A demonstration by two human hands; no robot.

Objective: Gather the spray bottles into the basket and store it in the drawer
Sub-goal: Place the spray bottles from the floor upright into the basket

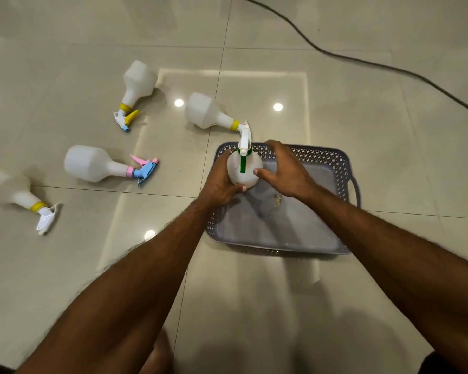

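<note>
A white spray bottle with a green collar and trigger (244,168) stands upright in the far left corner of the grey perforated basket (333,168). My left hand (220,182) grips its left side and base. My right hand (284,171) cups its right side, fingers spread against it. Four more white bottles lie on the floor. One with a yellow trigger (135,90) is far left, and one with a yellow collar (208,112) lies just behind the basket. A third has a pink and blue head (97,164). The fourth, blurred, has a yellow collar (16,193) at the left edge.
The floor is glossy beige tile with bright light reflections. A dark cable (362,60) runs across the floor from the top centre to the right edge, behind the basket. The basket has a handle (355,188) on its right side. No drawer is in view.
</note>
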